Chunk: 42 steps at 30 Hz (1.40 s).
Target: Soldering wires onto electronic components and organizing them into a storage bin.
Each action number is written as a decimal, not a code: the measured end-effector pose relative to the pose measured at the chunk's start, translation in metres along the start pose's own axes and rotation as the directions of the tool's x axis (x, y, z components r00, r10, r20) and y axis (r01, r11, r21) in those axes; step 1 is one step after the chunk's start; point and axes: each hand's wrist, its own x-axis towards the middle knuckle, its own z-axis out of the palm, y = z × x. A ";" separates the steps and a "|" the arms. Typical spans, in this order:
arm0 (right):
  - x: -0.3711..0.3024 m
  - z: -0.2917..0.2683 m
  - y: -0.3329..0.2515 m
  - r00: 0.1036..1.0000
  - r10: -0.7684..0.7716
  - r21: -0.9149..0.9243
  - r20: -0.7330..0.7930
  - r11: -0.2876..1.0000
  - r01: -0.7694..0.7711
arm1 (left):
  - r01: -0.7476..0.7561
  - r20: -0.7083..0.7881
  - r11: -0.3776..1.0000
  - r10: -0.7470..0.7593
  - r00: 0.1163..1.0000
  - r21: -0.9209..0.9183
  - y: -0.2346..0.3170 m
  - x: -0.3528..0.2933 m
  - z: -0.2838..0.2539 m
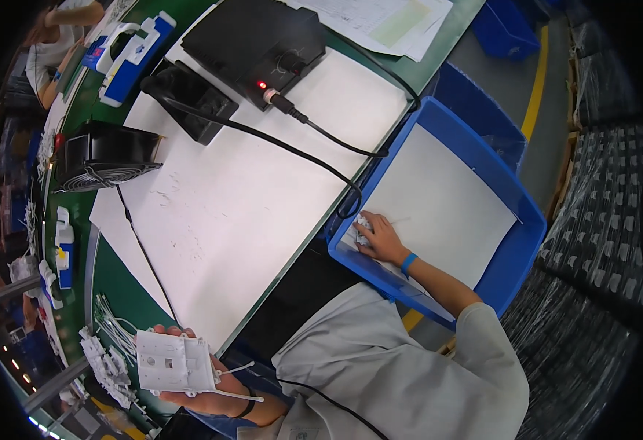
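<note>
At the lower left, my left hand (218, 402) grips a white plastic housing (173, 364) from beneath, its flat face turned up. Two thin white strips stick out from the housing's right side, near my wrist. Over on the right, my right hand (384, 240) reaches into a blue bin (530, 227), at its near left corner. Its fingers curl over a small white plastic part (363, 229), mostly covered by the hand. A pale sheet (446, 205) lines the bin's bottom.
On the white-covered green bench stand a black control box (255, 44) with a red light, a black holder (193, 103) and a small fan (105, 158). Black cables (262, 139) loop toward the bin. White parts (108, 367) and wires lie far left; wrapped stacks (600, 220) stand right.
</note>
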 end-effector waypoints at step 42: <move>0.020 -0.071 -0.065 0.758 0.436 0.335 -0.484 0.893 -0.300 | 0.029 0.314 0.930 -0.153 0.937 0.367 -0.008 -0.021 0.024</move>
